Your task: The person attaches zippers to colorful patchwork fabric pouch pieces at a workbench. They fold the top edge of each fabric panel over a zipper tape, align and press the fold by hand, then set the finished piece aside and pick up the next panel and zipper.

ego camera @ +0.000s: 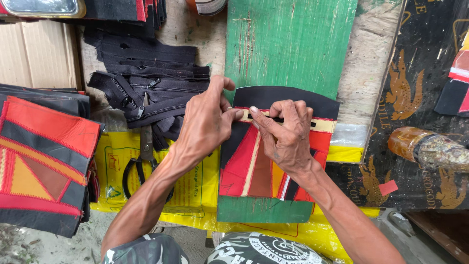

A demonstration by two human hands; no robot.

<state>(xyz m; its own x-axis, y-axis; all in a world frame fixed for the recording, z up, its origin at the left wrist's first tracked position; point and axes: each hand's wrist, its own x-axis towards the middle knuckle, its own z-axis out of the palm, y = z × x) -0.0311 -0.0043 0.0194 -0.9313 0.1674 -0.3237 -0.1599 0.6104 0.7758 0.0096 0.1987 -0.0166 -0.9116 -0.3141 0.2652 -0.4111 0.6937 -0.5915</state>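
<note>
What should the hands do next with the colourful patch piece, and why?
Probably press along the cream strip toward the right. Both hands, left hand and right hand, pinch its left end on the patchwork panel, while the right end lies untouched.

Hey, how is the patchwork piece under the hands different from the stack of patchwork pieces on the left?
The patchwork piece lies single and flat on the green board; the stack of patchwork pieces is several layers, tilted. The single piece has upright stripes under a black top band with a slot; the stack's top shows slanted bands and a triangle. The left hand and right hand press the single piece; the stack lies untouched. Both mix red, black and orange.
</note>
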